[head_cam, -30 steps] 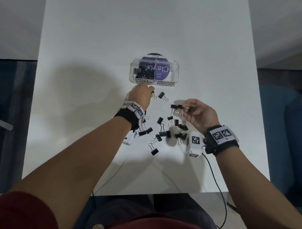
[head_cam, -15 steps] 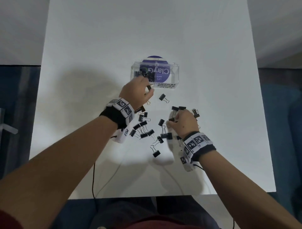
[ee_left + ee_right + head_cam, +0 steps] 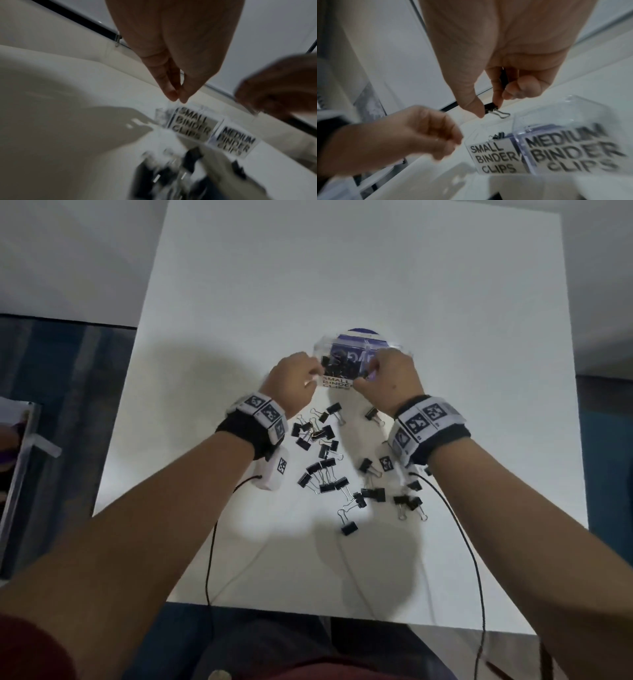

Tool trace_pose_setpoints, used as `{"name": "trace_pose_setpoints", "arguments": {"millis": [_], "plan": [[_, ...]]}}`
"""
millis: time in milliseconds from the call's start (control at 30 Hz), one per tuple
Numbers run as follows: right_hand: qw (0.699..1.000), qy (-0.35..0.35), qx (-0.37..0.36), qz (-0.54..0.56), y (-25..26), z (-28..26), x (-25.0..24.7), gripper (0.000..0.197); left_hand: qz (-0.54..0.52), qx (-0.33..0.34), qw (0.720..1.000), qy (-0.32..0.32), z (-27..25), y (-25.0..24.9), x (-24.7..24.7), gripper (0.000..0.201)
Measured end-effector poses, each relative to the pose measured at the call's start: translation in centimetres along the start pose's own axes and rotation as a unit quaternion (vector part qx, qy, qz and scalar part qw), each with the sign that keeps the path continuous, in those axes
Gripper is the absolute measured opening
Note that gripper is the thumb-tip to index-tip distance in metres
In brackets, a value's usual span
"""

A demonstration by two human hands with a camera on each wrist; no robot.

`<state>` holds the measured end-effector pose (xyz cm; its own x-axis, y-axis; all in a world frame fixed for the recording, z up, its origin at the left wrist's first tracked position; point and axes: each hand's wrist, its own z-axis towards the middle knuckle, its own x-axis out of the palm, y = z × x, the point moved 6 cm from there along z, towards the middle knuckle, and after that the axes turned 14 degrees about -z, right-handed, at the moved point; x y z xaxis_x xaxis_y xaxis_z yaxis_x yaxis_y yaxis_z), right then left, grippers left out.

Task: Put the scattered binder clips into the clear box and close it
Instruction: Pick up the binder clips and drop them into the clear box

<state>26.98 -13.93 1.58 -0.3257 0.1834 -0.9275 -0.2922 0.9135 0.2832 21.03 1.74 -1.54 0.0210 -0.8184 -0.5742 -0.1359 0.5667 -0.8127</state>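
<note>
Right hand point(image 3: 513, 56) thumb and forefinger pinch a black binder clip point(image 3: 491, 108), wire handles point(image 3: 504, 115) pointing toward the clear box point(image 3: 556, 135) below. Left hand point(image 3: 294, 381) fingertips pinched together, contents indiscernible. Scattered clips point(image 3: 325, 467) lie on the white table point(image 3: 342, 268).

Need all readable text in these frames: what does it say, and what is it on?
"SMALL BINDER CLIPS": label on the left front of the clear box.
"MEDIUM BINDER CLIPS": label on the box's right front.
White lettering on the purple sticker seen through the box: mirrored and partly hidden, unreadable.
Wristbands: square black-and-white marker codes only, no words.
</note>
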Motion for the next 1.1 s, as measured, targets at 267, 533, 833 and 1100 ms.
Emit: {"name": "trace_pose_setpoints", "arguments": {"millis": [267, 533, 833, 1100], "plan": [[0.989, -0.007, -0.097, -0.108, 3.9, 1.0, 3.0, 0.029, 0.04, -0.047, 0.992, 0.107, -5.0, 4.1, 2.5, 0.034], [0.976, 0.085, -0.144, -0.136, 5.1, -1.7, 8.8, 0.021, 0.115, -0.048, 0.988, 0.086, -5.4, 4.2, 3.5, 0.034], [0.972, 0.069, -0.176, -0.142, 5.3, -1.6, 9.3, 0.012, 0.14, -0.057, 0.983, 0.101, -4.6, 3.6, 4.2, 0.022], [0.991, 0.074, -0.039, 0.101, 0.0, -2.0, 7.4, 0.014, -0.091, -0.102, 0.991, -0.002, -5.0, 5.2, 1.8, 0.017]]}}
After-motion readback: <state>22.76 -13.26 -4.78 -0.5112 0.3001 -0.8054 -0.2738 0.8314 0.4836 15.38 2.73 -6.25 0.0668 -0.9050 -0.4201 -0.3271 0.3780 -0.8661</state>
